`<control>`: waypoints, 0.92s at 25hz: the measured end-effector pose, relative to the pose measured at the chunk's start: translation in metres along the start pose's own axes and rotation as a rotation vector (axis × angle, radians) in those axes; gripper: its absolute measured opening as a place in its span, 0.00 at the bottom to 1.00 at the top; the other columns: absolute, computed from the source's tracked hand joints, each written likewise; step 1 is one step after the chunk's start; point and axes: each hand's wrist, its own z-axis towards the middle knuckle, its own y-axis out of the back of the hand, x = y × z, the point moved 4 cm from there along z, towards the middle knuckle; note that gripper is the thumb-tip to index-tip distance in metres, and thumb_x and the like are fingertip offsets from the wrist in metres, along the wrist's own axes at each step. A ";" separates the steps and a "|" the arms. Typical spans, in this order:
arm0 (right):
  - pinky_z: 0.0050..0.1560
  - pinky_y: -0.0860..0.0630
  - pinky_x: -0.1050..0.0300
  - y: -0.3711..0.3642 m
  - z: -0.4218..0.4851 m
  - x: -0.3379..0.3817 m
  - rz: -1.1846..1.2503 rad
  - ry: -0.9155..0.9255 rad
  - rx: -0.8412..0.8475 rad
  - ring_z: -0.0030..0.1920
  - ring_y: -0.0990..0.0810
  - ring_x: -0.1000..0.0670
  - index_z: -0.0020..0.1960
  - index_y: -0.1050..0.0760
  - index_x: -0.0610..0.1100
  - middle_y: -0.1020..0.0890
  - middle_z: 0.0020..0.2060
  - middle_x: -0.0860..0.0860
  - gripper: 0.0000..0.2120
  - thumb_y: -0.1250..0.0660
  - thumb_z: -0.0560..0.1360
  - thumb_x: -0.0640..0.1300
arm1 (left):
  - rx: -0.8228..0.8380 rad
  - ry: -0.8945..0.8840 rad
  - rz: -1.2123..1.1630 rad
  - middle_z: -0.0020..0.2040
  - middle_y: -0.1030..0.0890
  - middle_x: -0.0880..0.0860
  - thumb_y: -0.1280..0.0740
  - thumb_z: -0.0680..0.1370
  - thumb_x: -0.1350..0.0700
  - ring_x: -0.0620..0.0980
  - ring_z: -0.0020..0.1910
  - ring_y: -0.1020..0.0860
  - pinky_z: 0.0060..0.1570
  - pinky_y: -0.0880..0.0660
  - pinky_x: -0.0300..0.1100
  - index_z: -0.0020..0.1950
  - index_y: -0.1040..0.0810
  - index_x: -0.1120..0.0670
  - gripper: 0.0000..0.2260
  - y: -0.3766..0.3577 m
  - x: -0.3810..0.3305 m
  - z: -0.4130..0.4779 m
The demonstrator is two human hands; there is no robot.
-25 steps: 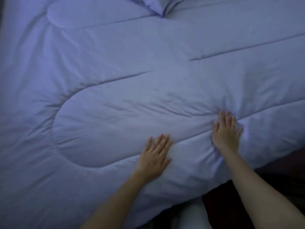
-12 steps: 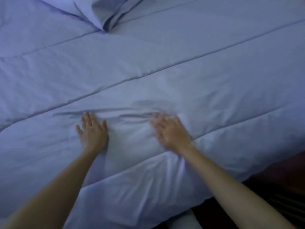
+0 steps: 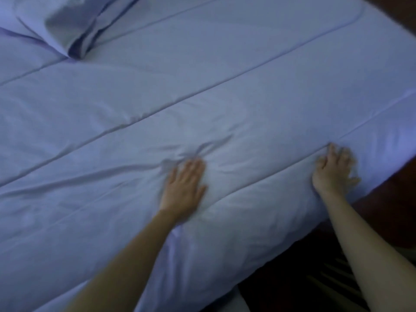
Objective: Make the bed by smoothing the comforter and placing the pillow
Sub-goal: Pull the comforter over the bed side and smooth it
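A pale blue quilted comforter [image 3: 202, 91] covers the bed and fills most of the view. My left hand [image 3: 183, 188] lies flat on it near the middle, fingers together, with small wrinkles fanning out above the fingertips. My right hand [image 3: 334, 174] presses on the comforter close to its right edge, fingers spread and blurred. A matching pillow [image 3: 58, 25] lies at the top left, its open end bunched into folds. Both forearms reach in from the bottom.
The comforter's edge hangs over the bed side at the lower right, above a dark floor [image 3: 315, 284]. A dark strip [image 3: 403, 16] shows past the bed's far right corner. Long creases run across the comforter at the left.
My right hand slid right along the comforter toward its edge, and the left hand followed to the right. The view shifted, so the pillow and the bed's right corner now show more.
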 end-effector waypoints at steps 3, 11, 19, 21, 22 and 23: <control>0.68 0.45 0.27 -0.003 -0.038 0.061 0.114 0.124 -0.086 0.75 0.42 0.38 0.72 0.36 0.41 0.37 0.74 0.39 0.29 0.50 0.75 0.52 | 0.013 0.464 -0.044 0.79 0.48 0.51 0.55 0.80 0.41 0.50 0.78 0.49 0.74 0.53 0.54 0.78 0.48 0.53 0.29 0.009 0.091 -0.033; 0.70 0.41 0.39 -0.086 -0.287 0.143 -0.157 1.661 0.243 0.72 0.35 0.46 0.70 0.34 0.53 0.32 0.72 0.50 0.21 0.45 0.78 0.54 | 0.062 0.847 -0.185 0.76 0.41 0.62 0.48 0.80 0.45 0.62 0.75 0.43 0.71 0.47 0.63 0.74 0.42 0.62 0.29 0.043 0.149 -0.025; 0.71 0.42 0.43 -0.003 0.057 0.011 -0.158 0.958 0.002 0.73 0.35 0.50 0.75 0.40 0.55 0.35 0.74 0.55 0.24 0.48 0.78 0.52 | -0.131 0.398 -0.145 0.77 0.39 0.57 0.52 0.77 0.44 0.58 0.76 0.40 0.72 0.47 0.59 0.76 0.40 0.59 0.30 0.011 -0.109 0.092; 0.71 0.44 0.44 0.017 0.137 -0.025 -0.169 0.886 0.011 0.73 0.35 0.49 0.75 0.41 0.55 0.35 0.74 0.54 0.25 0.50 0.78 0.52 | -0.131 0.231 -0.085 0.76 0.37 0.56 0.49 0.77 0.45 0.57 0.75 0.38 0.72 0.47 0.56 0.75 0.39 0.58 0.29 0.009 -0.186 0.145; 0.70 0.45 0.45 0.028 0.174 -0.044 -0.169 0.856 0.016 0.73 0.35 0.48 0.75 0.41 0.55 0.35 0.74 0.54 0.25 0.51 0.78 0.52 | -0.106 0.147 -0.062 0.76 0.37 0.56 0.47 0.77 0.45 0.57 0.75 0.37 0.72 0.46 0.57 0.75 0.39 0.57 0.29 0.008 -0.224 0.172; 0.70 0.44 0.45 0.038 0.206 -0.062 -0.175 0.825 0.020 0.73 0.35 0.48 0.75 0.41 0.55 0.35 0.74 0.54 0.25 0.51 0.78 0.52 | -0.087 0.059 -0.045 0.76 0.36 0.55 0.46 0.76 0.45 0.56 0.74 0.37 0.72 0.44 0.59 0.75 0.39 0.56 0.29 0.008 -0.258 0.198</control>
